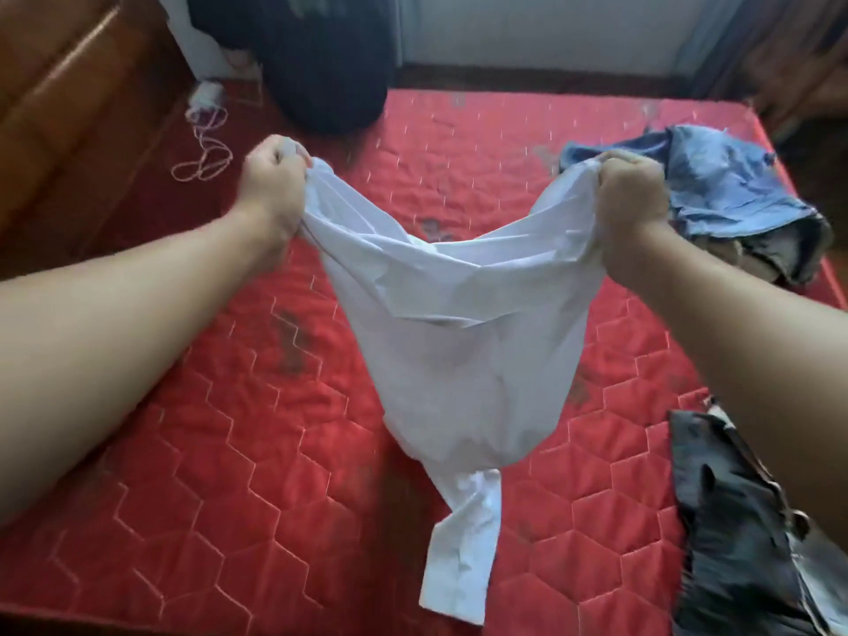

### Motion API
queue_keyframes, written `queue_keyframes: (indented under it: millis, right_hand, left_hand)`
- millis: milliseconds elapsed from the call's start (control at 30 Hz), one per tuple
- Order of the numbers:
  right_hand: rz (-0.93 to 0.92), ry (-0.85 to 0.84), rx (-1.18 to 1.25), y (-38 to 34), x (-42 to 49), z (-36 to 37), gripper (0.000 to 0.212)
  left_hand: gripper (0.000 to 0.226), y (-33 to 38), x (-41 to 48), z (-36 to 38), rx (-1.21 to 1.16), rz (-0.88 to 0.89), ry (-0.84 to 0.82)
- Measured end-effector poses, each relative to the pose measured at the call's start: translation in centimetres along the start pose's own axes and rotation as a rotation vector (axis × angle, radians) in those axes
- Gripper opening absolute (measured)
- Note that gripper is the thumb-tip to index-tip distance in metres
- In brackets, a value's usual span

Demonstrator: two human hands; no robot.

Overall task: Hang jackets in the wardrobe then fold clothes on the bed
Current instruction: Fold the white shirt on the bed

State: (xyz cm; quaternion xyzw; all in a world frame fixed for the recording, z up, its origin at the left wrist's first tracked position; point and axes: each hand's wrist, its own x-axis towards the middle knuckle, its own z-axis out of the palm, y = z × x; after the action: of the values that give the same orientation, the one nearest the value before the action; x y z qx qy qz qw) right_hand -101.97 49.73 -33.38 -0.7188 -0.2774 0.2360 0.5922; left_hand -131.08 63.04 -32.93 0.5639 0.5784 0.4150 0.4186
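Holding a white shirt [459, 332] up over the bed [257, 433], the person has it stretched between both hands, each fist bunched tight around an upper corner of the cloth. The left hand [274, 185] grips one end and the right hand [631, 192] the other, well apart, so the fabric sags in a curve between them and the body hangs down in a loose sack, with one sleeve trailing onto the red quilted cover near the front edge. Gripping it this way looks meant to shake the shirt open and find its shape before laying it flat for folding; the slack in the middle suggests it is not yet pulled square. A crumpled blue denim garment [734, 199] lies on the bed just beyond the right hand, and a dark garment [734, 521] sits under the right forearm at the near corner, both seemingly waiting their turn. A dark bag [330, 71] rests at the far side, and a white cable [204, 135] coils near the wooden headboard [78, 98]. No wardrobe shows, so the folding stage appears to be under way.
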Motion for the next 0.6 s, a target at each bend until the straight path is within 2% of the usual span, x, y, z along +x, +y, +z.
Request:
queue_keyframes:
  millis: [100,167,233,300,333,400,433,533,600]
  right_hand:
    - [-0.105,0.019,-0.032,-7.1,1.5,-0.1,0.034]
    - [-0.185,-0.035,-0.104,-10.7,1.9,-0.6,0.029]
    - [-0.223,-0.091,-0.197,-13.0,2.0,-1.0,0.012]
    - [-0.244,-0.112,-0.246,-13.8,1.9,-1.2,0.01]
    - [-0.263,-0.104,-0.271,-13.9,1.5,-1.2,0.013]
    - [-0.303,-0.077,-0.353,-13.0,0.8,-1.1,0.014]
    - [-0.313,-0.072,-0.39,-11.8,0.4,-1.1,0.012]
    - [-0.309,-0.136,-0.492,-6.1,-1.5,-1.3,0.015]
    - [-0.269,-0.259,-0.621,-1.3,-3.7,-1.4,0.018]
  left_hand:
    - [0.016,7.1,2.5,-2.2,-0.049,0.118,-0.034]
    - [0.008,10.7,3.5,-3.8,-0.001,0.206,-0.057]
    - [0.018,13.3,3.7,-5.4,0.109,0.293,-0.064]
    - [0.015,14.5,3.2,-6.7,0.207,0.376,-0.031]
    - [0.018,14.3,2.9,-7.2,0.24,0.408,-0.026]
    - [0.039,13.0,1.7,-8.0,0.255,0.414,-0.04]
    - [0.04,11.8,0.9,-8.3,0.262,0.391,-0.054]
    - [0.016,5.8,-2.5,-8.6,0.33,0.298,-0.17]
    - [0.006,-0.3,-5.2,-8.5,0.388,0.168,-0.28]
